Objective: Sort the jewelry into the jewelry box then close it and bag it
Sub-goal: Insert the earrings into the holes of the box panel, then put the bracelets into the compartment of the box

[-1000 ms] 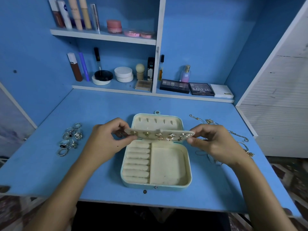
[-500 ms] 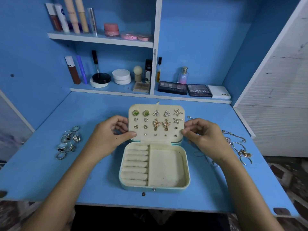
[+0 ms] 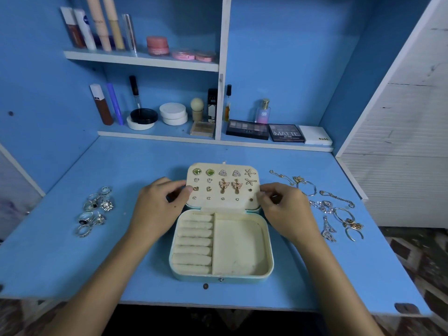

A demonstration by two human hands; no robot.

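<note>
Jewelry box (image 3: 221, 248) lies open mid-worktop (image 3: 72, 263), its earring panel (image 3: 223, 186) raised against the lid. Left hand (image 3: 157, 207) and right hand (image 3: 283, 209) pinch the panel's side edges with curled fingers. Seat it evenly; rings (image 3: 94, 210) and chains (image 3: 332, 207) wait outside.

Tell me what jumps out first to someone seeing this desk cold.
The open jewelry box at the desk's centre, its upright earring panel studded with pairs of earrings, the left hand and right hand pinching the panel's side edges. Next, the cluster of silver rings lying left of the box, and the tangle of chains and bracelets lying to its right.
</note>
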